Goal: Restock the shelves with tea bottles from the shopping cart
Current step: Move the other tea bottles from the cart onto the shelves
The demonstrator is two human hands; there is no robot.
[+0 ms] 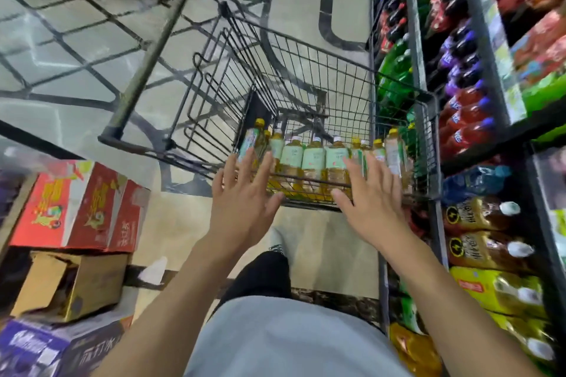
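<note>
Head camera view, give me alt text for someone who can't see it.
Two open hands, left hand and right hand, reach toward tea bottles standing in a wire shopping cart, beside drink shelves on the right.

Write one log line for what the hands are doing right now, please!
phase: reaching | left hand: open, empty | right hand: open, empty | tea bottles: upright in shopping cart | shelves: to the right

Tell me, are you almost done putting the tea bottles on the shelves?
Hard to say what is already done; the shelves on the right hold many drinks, but none clearly match the cart's tea. Right now the left hand and right hand are open, reaching toward the shopping cart, holding nothing. Left to do: a whole row of tea bottles stands in the cart.
</note>
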